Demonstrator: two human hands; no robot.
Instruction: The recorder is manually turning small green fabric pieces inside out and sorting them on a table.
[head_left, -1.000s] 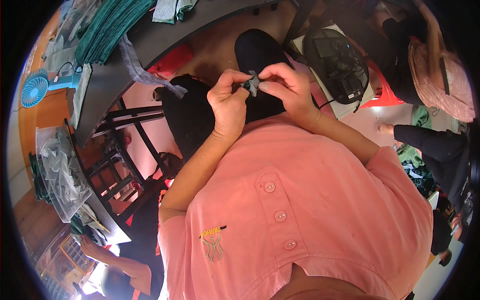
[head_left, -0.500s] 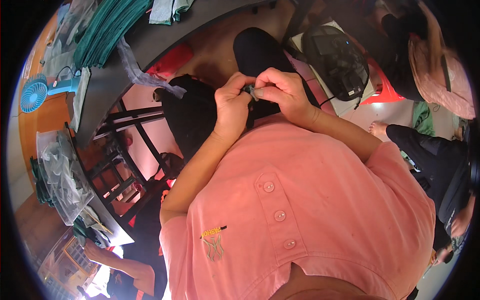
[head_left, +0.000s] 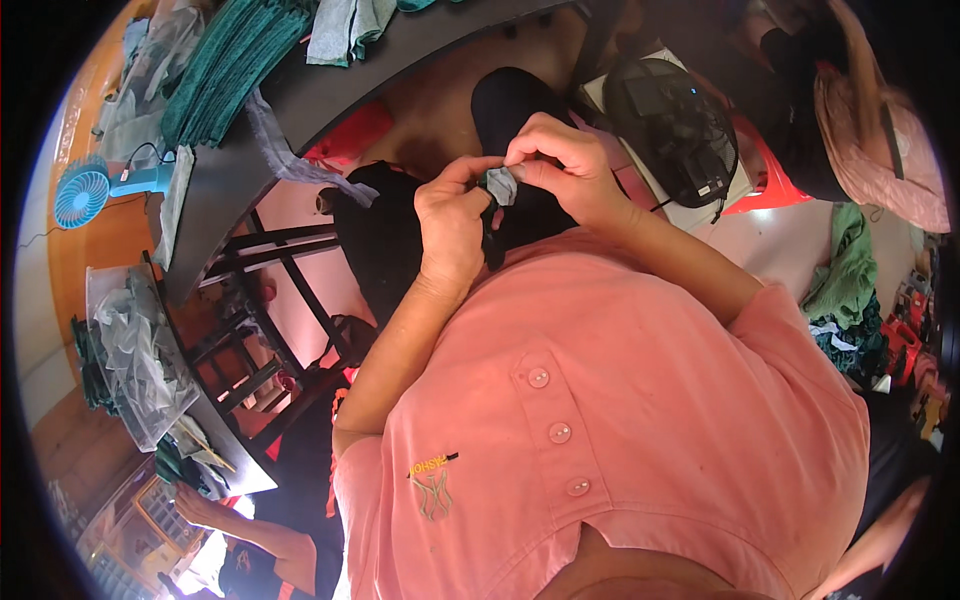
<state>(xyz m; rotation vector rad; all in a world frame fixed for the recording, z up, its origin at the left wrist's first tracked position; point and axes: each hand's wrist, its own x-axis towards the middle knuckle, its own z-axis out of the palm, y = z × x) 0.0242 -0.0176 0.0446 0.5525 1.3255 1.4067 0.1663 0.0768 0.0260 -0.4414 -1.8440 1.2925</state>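
In front of my chest, over my dark-clad lap, both hands meet on a small piece of light grey and dark green cloth. My left hand has its thumb and fingers closed on the cloth's left edge. The fingertips of my right hand pinch its upper right corner. A dark green part of the cloth hangs below, beside my left palm. Part of the cloth is hidden behind my fingers.
A dark table on my left holds stacked green cloth and a blue fan. A clear bag lies nearer. A black mesh-covered fan stands right. Another person's arm shows lower left; others are at right.
More of the grey cloth shows between my hands, and my right hand has risen slightly. At the right, a dark-clad person has moved lower, uncovering green cloth on the floor.
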